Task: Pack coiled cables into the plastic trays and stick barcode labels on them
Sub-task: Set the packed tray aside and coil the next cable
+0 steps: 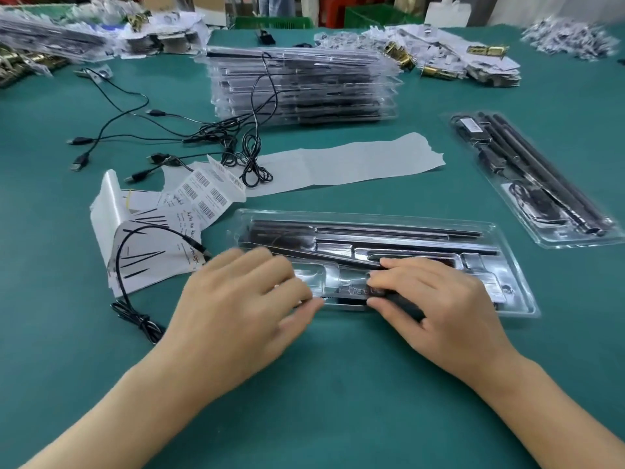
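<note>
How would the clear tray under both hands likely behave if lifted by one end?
Probably bends: the clear tray is long, thin moulded plastic. Its glossy surface looks slippery. The black rods lying in it might shift.

Left hand [236,299] and right hand [436,299] were on the near edge of the clear tray [372,216], barcode labels [206,191] just left of it, loose cables [252,143] further back.

Head-worn view, forward and down, close
</note>
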`<state>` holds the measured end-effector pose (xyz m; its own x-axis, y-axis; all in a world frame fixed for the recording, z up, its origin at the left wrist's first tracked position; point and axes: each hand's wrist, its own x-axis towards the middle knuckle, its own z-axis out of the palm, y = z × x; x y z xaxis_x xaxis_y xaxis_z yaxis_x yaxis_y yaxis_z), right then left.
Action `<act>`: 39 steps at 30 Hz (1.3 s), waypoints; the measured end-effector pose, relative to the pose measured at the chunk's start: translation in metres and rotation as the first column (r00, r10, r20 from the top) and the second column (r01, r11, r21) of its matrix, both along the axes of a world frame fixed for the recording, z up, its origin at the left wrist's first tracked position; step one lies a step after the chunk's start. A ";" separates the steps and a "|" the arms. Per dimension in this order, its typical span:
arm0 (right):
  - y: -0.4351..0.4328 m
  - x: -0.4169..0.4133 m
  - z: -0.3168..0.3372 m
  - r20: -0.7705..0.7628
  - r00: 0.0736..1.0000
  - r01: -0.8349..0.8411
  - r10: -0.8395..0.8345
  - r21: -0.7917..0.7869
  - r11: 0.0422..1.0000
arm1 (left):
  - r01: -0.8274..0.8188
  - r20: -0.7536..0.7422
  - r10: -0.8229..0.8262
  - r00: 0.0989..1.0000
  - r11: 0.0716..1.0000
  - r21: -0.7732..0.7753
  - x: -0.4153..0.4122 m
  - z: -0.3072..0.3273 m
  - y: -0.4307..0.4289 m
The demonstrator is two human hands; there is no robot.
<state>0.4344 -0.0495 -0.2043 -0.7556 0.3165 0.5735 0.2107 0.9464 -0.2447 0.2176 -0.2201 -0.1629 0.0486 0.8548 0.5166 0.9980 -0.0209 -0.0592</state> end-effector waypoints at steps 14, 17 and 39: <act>0.001 0.002 -0.003 -0.109 0.994 0.011 -0.014 -0.033 0.999 | -0.117 0.124 0.179 0.976 0.910 -0.397 0.058 -0.023 -0.021; 0.002 0.001 -0.003 -0.112 0.994 -0.004 -0.001 -0.051 0.999 | -0.137 0.128 0.206 0.970 0.901 -0.411 0.065 -0.029 -0.017; 0.000 0.001 -0.002 -0.064 0.998 0.005 -0.012 -0.103 0.995 | -0.143 0.056 0.146 0.988 0.988 -0.049 0.079 -0.034 -0.019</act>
<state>0.4356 -0.0498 -0.2062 -0.7149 0.3822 0.5855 0.1990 0.9140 -0.3536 0.2965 -0.2395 -0.1973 -0.1064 0.8731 0.4757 0.9925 0.1222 -0.0023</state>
